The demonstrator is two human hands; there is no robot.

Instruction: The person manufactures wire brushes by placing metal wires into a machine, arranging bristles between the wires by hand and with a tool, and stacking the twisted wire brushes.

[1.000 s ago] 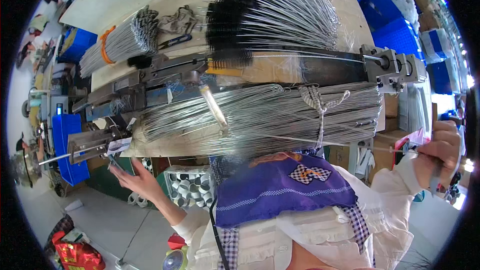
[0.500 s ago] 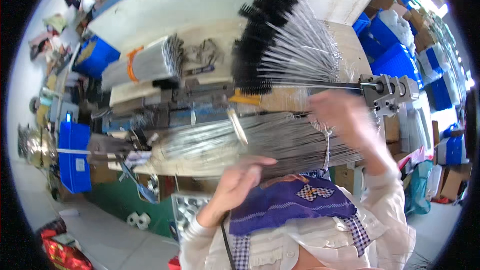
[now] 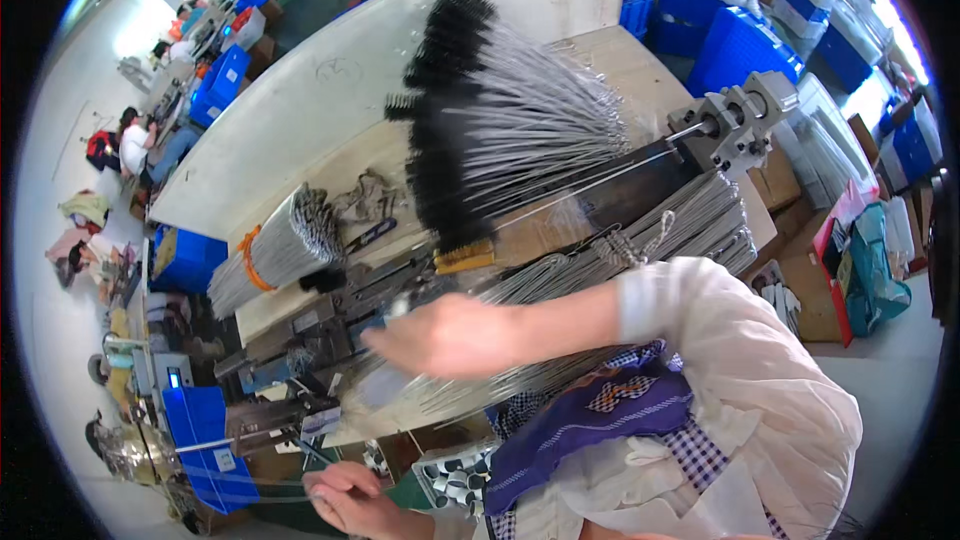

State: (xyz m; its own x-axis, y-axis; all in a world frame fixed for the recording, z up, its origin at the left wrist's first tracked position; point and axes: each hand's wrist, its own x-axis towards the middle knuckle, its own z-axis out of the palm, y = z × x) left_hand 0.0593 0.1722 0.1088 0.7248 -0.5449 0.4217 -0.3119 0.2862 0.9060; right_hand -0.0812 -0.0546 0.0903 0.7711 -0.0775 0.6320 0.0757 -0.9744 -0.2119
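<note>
My right hand (image 3: 440, 335) is smeared by motion as it passes over the long metal fixture on the bench; its fingers are too blurred to read. Beneath that forearm lies a loose bundle of thin grey metal wires (image 3: 690, 225). Lower left, off the bench's near edge, my left hand (image 3: 350, 495) has its fingers curled together, with faint thin streaks running left from it. Behind the fixture, black-bristled wire brushes (image 3: 540, 105) lie fanned in a pile. A thin rod (image 3: 610, 185) extends from the metal clamp block (image 3: 735, 125) at the right.
A grey wire bundle tied with an orange band (image 3: 262, 265) lies at the bench's left. A yellow-handled brush (image 3: 465, 258) lies by the fixture. A white panel (image 3: 330, 90) borders the back. A blue bin (image 3: 205, 445) stands near my left hand; other people work farther off.
My right hand has swept left from near the clamp block to the fixture's middle. My left hand has moved down and left, away from the wires. The whole view has turned.
</note>
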